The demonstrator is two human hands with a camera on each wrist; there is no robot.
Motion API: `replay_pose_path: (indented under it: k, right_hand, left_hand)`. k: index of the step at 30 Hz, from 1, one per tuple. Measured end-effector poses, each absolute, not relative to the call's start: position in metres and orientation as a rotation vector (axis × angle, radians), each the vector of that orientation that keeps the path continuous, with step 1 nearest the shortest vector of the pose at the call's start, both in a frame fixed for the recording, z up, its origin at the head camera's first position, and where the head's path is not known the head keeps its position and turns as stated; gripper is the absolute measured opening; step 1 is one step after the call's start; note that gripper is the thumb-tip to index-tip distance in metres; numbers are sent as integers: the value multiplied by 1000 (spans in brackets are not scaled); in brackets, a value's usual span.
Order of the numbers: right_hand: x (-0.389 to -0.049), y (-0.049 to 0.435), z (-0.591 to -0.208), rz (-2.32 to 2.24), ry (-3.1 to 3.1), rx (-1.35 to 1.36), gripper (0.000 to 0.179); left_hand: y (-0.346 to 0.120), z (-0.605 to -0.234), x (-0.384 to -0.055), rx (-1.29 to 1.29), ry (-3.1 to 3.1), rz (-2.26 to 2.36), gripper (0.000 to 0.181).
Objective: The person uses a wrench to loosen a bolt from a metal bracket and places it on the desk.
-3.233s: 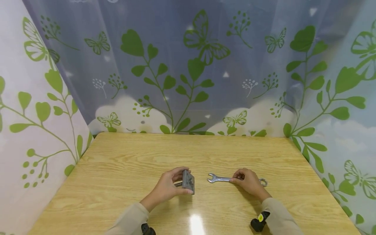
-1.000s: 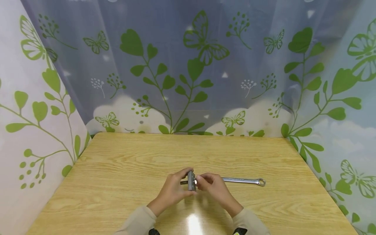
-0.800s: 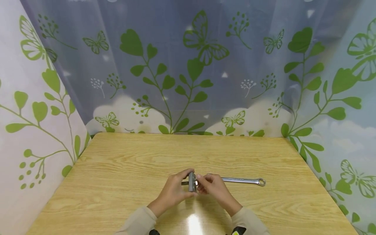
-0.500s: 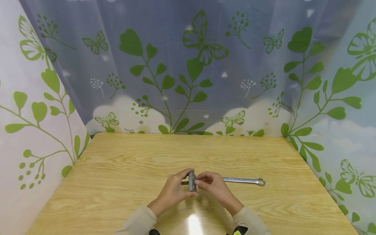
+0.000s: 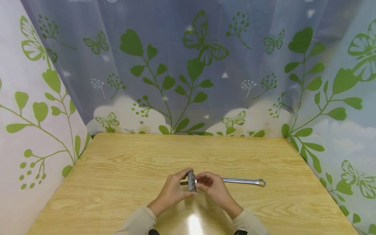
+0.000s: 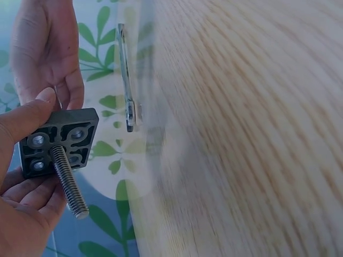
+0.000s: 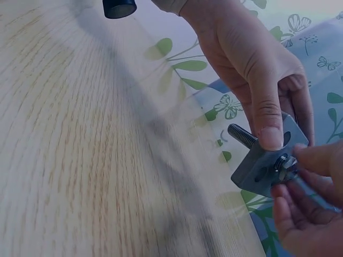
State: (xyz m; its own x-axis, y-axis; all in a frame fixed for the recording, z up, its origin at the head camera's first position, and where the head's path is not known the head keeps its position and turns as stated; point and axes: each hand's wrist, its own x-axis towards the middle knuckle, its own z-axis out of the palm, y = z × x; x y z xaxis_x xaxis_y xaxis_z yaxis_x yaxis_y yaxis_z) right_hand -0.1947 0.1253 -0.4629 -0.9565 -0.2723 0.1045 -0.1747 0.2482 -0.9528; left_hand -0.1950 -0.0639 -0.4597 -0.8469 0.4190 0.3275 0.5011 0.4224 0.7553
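Observation:
My left hand [image 5: 171, 190] grips a small grey square plate [image 5: 191, 181] by opposite edges, thumb on one side and fingers on the other, above the table. A threaded bolt [image 6: 68, 182] runs through the plate's middle, its shank sticking out towards the left palm. On the other face sits the bolt's hexagonal head [image 7: 288, 168], with what looks like a washer behind it. The thumb and fingers of my right hand [image 5: 216, 191] pinch around that head. Behind the right hand, a combination wrench [image 5: 243, 180] lies on the table, its open end hidden in the head view.
The wood-grain table [image 5: 141, 153] carries the wrench to the right of centre. A patterned curtain [image 5: 164, 98] hangs along the back, and similar cloth covers both sides. A dark wrist camera [image 7: 119, 7] shows at the top of the right wrist view.
About three seconds ago my right hand was at the wrench; it has since moved left to the bolt head. Over the last second its fingers shift around the head while the left hand stays nearly still.

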Motion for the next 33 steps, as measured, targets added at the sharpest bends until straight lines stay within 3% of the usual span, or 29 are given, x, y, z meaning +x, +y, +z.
replay_pose_path:
  k: [10,14,21,33]
  right_hand:
    - [-195,123,-452,-1729,2357,-228,40]
    - [-185,120,-430,-1687,2356,-236,37]
    - [-200,130,-460,-1750,2298,-379,26]
    - [-200,132,-465,-1806,2285,-485,25]
  left_hand:
    - [-63,-462,-196,-864,-2570,-1340,73]
    - [-62,-462,-196,-877,-2575,-1334,73]
    - [-62,-460,-196,-848,-2596,-1345,72]
    - [-61,-461,-196,-848,-2593,-1336,72]
